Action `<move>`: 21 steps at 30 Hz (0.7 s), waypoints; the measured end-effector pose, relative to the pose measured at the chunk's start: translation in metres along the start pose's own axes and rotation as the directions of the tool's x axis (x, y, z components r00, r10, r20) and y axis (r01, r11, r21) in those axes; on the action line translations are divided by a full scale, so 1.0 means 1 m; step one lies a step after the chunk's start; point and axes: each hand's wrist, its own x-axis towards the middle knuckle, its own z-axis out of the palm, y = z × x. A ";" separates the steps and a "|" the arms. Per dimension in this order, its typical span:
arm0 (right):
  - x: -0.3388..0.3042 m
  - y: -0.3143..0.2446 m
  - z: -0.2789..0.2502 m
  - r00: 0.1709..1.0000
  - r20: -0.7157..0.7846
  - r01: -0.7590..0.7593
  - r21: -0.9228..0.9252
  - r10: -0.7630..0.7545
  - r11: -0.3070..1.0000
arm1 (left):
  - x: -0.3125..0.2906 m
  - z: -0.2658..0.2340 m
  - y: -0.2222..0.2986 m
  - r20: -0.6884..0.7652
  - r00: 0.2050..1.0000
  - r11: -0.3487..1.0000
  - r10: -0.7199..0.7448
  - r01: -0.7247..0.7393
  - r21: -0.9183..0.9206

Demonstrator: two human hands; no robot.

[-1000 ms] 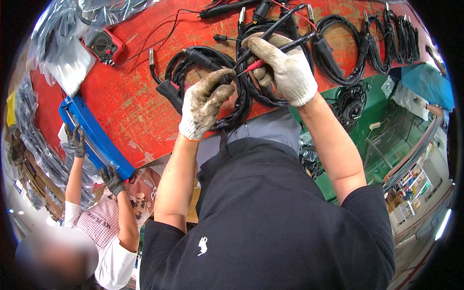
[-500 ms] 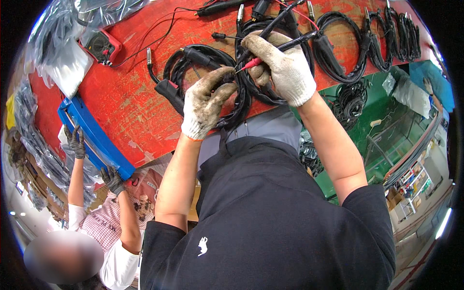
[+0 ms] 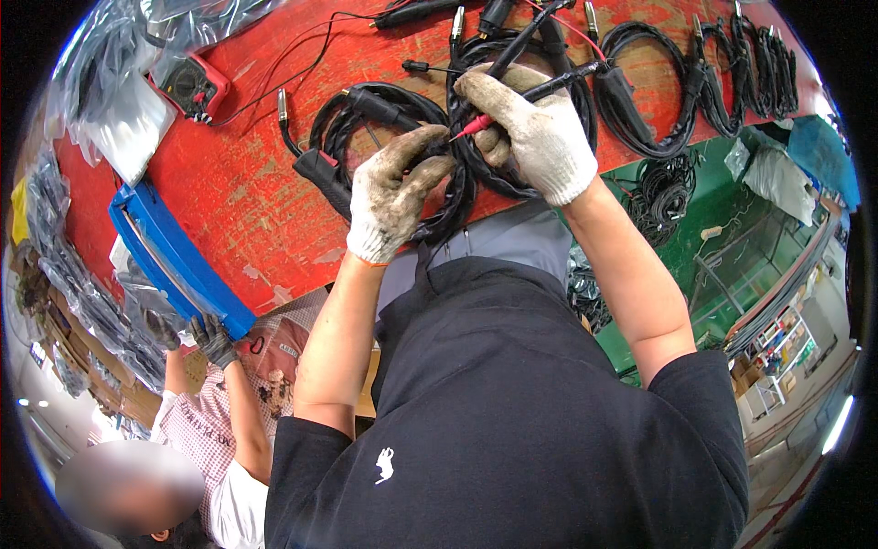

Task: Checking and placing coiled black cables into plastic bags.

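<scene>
Red probe [image 3: 473, 126] in right hand [image 3: 541, 137], cable coils [image 3: 465, 190] beneath

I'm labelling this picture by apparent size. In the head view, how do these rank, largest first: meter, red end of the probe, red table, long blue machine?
1. Red table, partly covered
2. Long blue machine
3. Meter
4. Red end of the probe, clearly smallest
</scene>
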 end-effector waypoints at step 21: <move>0.006 0.017 -0.007 0.999 -0.050 -0.004 0.166 0.013 0.986 | -0.031 -0.012 -0.046 -0.624 0.777 0.932 0.083 0.160 0.324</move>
